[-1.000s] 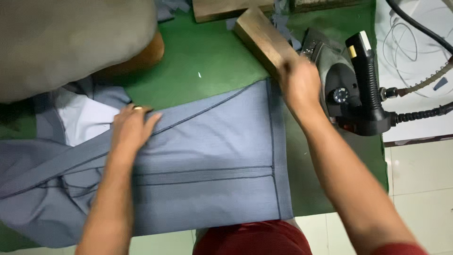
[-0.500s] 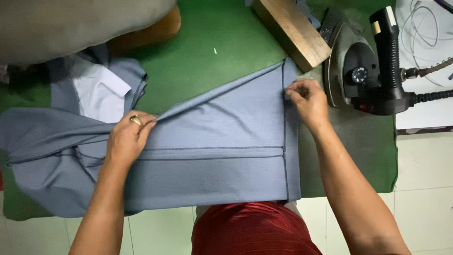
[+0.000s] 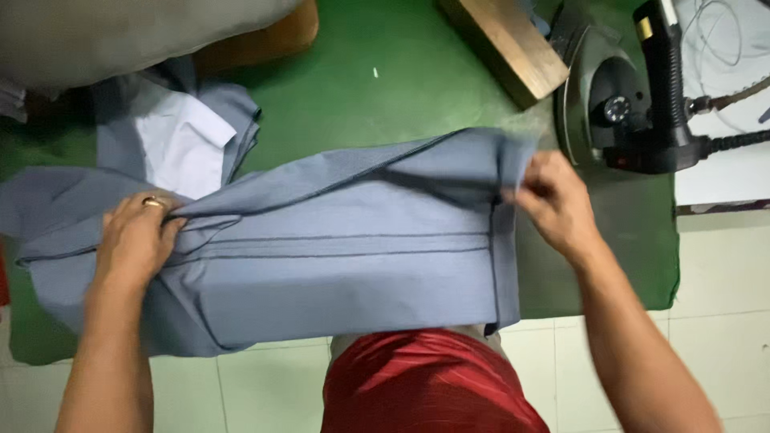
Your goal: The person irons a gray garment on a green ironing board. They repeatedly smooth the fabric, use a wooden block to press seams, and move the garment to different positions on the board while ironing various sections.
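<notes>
Nearest, a red garment [image 3: 433,381] on the person's body fills the bottom edge. Just beyond it, the grey-blue cloth [image 3: 345,273] lies across the green padded table [image 3: 345,96], with its near edge hanging over the table's front. The left hand [image 3: 136,240], a ring on one finger, has its fingers curled and clamped on a bunched fold at the cloth's left end. The right hand [image 3: 553,204] pinches the cloth's right edge between thumb and fingers, lifting it off the table. Farther back, a white fabric piece [image 3: 180,148] lies on more grey cloth at the left, while a steam iron [image 3: 626,104] rests at the right, beside a wooden block [image 3: 505,44].
</notes>
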